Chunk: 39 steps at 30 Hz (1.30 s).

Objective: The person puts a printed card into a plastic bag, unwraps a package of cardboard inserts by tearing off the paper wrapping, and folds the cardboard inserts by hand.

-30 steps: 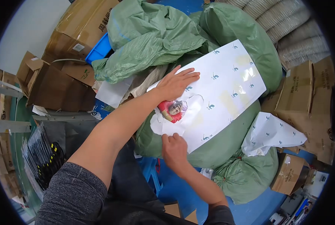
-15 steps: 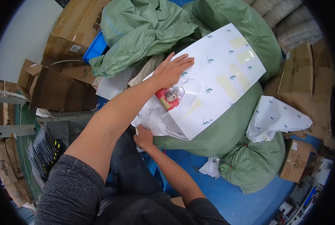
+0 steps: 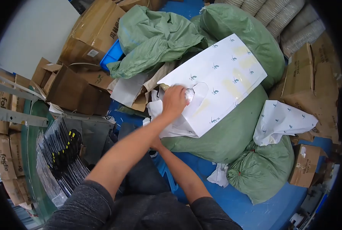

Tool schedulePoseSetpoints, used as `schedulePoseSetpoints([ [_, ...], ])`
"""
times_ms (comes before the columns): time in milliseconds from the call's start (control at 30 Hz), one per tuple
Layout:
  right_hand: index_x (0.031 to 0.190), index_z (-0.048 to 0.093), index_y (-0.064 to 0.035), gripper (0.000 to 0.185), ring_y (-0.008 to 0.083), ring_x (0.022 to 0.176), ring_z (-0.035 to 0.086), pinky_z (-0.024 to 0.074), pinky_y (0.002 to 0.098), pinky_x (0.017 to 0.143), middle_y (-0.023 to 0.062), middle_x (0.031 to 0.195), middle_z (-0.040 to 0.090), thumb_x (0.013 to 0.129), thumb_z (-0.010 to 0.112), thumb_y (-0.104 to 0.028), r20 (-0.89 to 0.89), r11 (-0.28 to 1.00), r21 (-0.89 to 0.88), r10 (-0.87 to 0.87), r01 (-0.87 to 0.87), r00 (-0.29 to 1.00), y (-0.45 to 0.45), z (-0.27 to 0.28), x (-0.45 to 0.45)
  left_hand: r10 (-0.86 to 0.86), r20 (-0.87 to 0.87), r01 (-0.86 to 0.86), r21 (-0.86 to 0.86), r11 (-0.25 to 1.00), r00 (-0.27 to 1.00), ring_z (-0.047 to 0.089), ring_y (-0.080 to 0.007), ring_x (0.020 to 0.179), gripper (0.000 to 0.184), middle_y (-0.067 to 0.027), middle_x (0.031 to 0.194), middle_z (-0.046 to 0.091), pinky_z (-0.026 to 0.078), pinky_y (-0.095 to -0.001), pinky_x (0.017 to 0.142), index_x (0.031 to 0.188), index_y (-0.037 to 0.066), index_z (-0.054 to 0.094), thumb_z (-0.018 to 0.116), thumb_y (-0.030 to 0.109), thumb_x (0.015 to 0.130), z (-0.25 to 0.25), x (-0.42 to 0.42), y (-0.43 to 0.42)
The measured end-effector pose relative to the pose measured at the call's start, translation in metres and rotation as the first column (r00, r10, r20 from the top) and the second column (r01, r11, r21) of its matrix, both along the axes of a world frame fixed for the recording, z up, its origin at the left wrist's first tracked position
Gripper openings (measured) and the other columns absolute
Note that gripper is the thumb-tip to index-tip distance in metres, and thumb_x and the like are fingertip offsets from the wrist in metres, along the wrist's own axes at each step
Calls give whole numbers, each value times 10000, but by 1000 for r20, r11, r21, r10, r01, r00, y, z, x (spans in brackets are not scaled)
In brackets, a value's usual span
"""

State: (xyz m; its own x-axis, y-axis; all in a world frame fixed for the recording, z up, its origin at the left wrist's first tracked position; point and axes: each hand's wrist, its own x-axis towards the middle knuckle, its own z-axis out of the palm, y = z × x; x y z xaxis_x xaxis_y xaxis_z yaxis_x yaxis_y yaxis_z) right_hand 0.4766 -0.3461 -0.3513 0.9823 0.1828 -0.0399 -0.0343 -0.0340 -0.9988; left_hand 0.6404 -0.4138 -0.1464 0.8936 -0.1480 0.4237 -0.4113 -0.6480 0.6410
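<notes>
A large flat package in white paper printed with small green marks lies tilted on the green sacks. Its near-left end is torn, with crumpled paper flaps hanging there. My left hand, smeared by motion, curls its fingers over the torn opening. A shiny silver patch with a bit of red shows by its fingertips, part of a red and silver packet mostly covered by the hand. My right hand is low by the torn end, largely hidden behind my left forearm; its fingers do not show.
Stuffed green sacks lie under and behind the package. Cardboard boxes stand left and right. Crumpled printed paper rests on a tied sack. A blue bin and black-handled items in plastic are at left.
My left hand has moved from lying flat on the package down to the torn opening, its fingers now curled over the red packet. My right hand has slipped from view behind the left forearm.
</notes>
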Motion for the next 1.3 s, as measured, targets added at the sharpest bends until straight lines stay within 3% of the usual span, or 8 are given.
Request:
schedulePoseSetpoints([
  [100, 1319, 564, -54, 475, 386, 1046, 642, 505, 407, 875, 200, 1194, 669, 907, 585, -289, -145, 978, -165, 103, -127, 984, -22, 14, -32, 163, -292, -232, -221, 947, 942, 608, -241, 823, 171, -94, 945, 651, 480, -332, 746, 960, 9, 631, 641, 174, 915, -41, -57, 18],
  [167, 1275, 605, -38, 410, 374, 1052, 652, 511, 415, 851, 190, 1220, 670, 901, 590, -206, -216, 906, -241, 298, -347, 930, -49, 66, -47, 194, -546, -343, -185, 921, 815, 598, -199, 800, 219, -100, 852, 640, 479, -319, 710, 949, -1, 627, 690, 198, 884, -52, -75, 19],
  [233, 1168, 675, -28, 319, 338, 827, 696, 533, 389, 731, 162, 1066, 731, 858, 598, -28, -243, 940, -225, 201, -257, 949, -86, 152, -53, 80, -570, -219, -179, 959, 817, 596, -198, 792, 228, -98, 832, 636, 480, -319, 711, 948, -3, 627, 697, 202, 878, -42, -72, 24],
  [333, 1024, 738, -18, 203, 241, 772, 692, 537, 328, 717, 111, 966, 757, 870, 606, -15, 434, 934, -267, -102, 236, 895, -158, 201, -33, -244, -641, 209, -131, 969, 728, 588, -196, 771, 256, -95, 771, 623, 483, -319, 715, 947, -8, 626, 718, 213, 859, -22, -63, 38],
  [500, 1238, 646, -15, 330, 321, 1292, 518, 382, 399, 1098, 135, 1359, 597, 926, 598, -113, 628, 601, -651, 84, 463, 774, -252, 204, 73, -426, -504, 377, -202, 904, 751, 596, -260, 722, 275, -129, 731, 634, 491, -352, 711, 963, 3, 635, 731, 233, 846, -23, -63, 45],
  [867, 1299, 597, -14, 410, 321, 1331, 477, 321, 432, 1149, 145, 1402, 547, 969, 596, -256, 417, 778, -504, -160, 374, 895, -248, 188, 86, -193, -256, 254, 228, 940, 947, 600, -414, 730, 237, -191, 803, 671, 493, -463, 745, 934, 40, 626, 711, 245, 851, 32, -99, 16],
  [1000, 1357, 544, -16, 537, 320, 1332, 467, 239, 484, 1190, 148, 1422, 516, 949, 615, -359, 450, 547, -659, -264, 517, 853, -218, 189, 86, -207, -338, 297, 240, 924, 918, 597, -414, 725, 192, -182, 821, 676, 495, -474, 758, 911, 42, 614, 665, 225, 884, 22, -95, 27],
  [1300, 1382, 522, -26, 626, 321, 1326, 460, 189, 528, 1202, 138, 1429, 490, 888, 663, -383, 468, 496, -683, -266, 536, 843, -215, 179, 86, -225, -375, 291, 130, 948, 899, 581, -357, 678, 122, -152, 752, 637, 473, -450, 711, 882, 49, 604, 633, 163, 849, 12, -108, 29],
])
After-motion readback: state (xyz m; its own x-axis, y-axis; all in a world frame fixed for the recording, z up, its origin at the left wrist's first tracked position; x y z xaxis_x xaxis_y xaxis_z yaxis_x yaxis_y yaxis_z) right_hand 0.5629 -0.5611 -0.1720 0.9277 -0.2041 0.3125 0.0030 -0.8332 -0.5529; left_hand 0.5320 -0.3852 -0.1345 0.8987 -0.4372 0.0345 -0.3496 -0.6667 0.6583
